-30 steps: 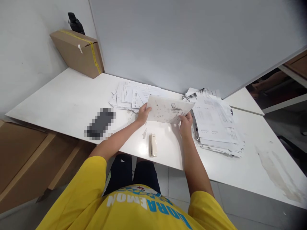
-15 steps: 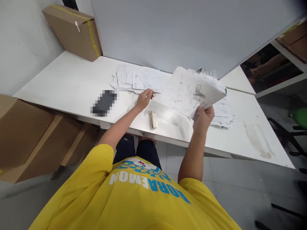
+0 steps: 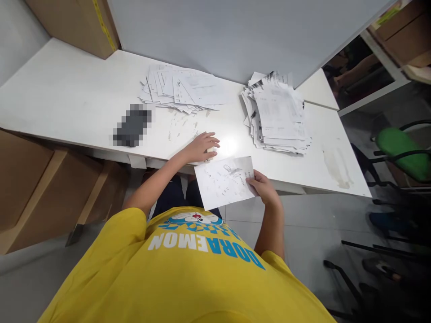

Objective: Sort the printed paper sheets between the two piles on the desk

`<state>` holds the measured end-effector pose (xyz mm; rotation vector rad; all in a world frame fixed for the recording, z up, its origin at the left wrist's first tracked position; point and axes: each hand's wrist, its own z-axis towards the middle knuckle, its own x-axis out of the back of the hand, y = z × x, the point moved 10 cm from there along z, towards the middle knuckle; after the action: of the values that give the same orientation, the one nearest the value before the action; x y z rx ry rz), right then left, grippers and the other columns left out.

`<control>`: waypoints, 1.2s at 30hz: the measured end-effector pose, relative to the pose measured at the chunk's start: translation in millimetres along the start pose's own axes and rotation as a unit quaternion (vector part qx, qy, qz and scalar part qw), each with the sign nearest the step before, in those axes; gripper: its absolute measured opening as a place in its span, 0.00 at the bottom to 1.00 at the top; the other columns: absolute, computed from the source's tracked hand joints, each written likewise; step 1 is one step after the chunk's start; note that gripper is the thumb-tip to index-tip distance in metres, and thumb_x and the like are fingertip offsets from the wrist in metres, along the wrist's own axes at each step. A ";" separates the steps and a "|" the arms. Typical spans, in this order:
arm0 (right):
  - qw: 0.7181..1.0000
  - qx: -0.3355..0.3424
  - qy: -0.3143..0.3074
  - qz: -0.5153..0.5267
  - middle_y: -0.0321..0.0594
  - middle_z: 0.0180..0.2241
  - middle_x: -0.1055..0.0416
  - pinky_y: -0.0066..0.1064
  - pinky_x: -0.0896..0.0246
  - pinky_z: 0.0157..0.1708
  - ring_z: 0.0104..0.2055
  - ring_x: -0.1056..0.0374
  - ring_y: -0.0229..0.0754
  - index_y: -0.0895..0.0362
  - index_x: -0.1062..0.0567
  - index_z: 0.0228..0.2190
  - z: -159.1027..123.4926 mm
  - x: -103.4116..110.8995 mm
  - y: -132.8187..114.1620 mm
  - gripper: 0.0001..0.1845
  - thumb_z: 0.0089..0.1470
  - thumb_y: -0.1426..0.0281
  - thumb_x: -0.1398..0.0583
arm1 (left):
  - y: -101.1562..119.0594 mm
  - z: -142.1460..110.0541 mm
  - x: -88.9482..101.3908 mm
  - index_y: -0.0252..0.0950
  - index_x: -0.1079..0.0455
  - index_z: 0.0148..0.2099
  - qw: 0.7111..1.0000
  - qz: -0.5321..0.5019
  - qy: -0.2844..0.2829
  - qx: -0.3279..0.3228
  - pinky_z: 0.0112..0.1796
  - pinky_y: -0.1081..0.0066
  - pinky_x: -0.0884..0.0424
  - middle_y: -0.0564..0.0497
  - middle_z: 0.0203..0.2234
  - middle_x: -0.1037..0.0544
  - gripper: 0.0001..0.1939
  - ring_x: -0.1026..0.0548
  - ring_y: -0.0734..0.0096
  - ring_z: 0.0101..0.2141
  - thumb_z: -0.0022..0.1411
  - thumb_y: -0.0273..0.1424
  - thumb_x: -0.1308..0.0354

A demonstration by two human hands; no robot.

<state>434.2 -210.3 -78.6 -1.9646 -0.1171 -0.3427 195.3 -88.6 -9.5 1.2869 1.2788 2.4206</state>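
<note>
In the head view, my right hand (image 3: 264,186) pinches the right edge of a printed paper sheet (image 3: 224,181). The sheet hangs over the table's front edge, tilted toward me. My left hand (image 3: 202,147) is spread palm down just left of the paper, over the spot where the cream stapler lay. Only a pale sliver shows between its fingers, so whether they touch the stapler cannot be made out. Beyond it lies a loose spread of papers (image 3: 195,89). To the right rests a thicker stack of papers (image 3: 279,112).
A blurred-out dark object (image 3: 132,125) lies on the white table (image 3: 77,98) at left. One cardboard box (image 3: 77,22) stands at the back left; more cardboard (image 3: 74,193) is below the left edge. A grey panel (image 3: 208,40) rises behind. A green chair (image 3: 402,152) is at right.
My right hand has brought the paper from over the right stack to the front edge. My left hand has opened its fingers and moved over the stapler's place. The view has tilted down.
</note>
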 end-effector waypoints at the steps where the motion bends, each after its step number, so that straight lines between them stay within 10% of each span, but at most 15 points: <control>1: 1.000 0.001 0.002 0.005 0.36 0.33 0.20 0.36 0.32 0.36 0.36 0.26 0.48 0.53 0.21 0.38 -1.8 -1.6 1.7 0.19 0.41 0.61 0.35 | -0.1 -1.2 -0.5 0.40 0.23 0.54 1.000 0.007 -0.005 0.007 0.70 0.47 0.54 0.47 0.61 0.25 0.18 0.43 0.50 0.70 0.69 0.41 0.44; 36: 0.992 -0.025 0.126 0.002 0.36 0.37 0.22 0.35 0.36 0.40 0.41 0.29 0.48 0.51 0.22 0.39 -11.1 43.9 17.1 0.18 0.43 0.64 0.38 | 1.4 2.6 -20.1 0.40 0.29 0.50 0.992 0.108 -0.065 -0.024 0.73 0.45 0.65 0.44 0.66 0.35 0.20 0.56 0.53 0.74 0.75 0.41 0.60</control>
<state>478.1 -230.7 -76.7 -1.9532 0.0599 -0.5927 210.3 -96.9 -20.3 1.6153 1.0922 2.4386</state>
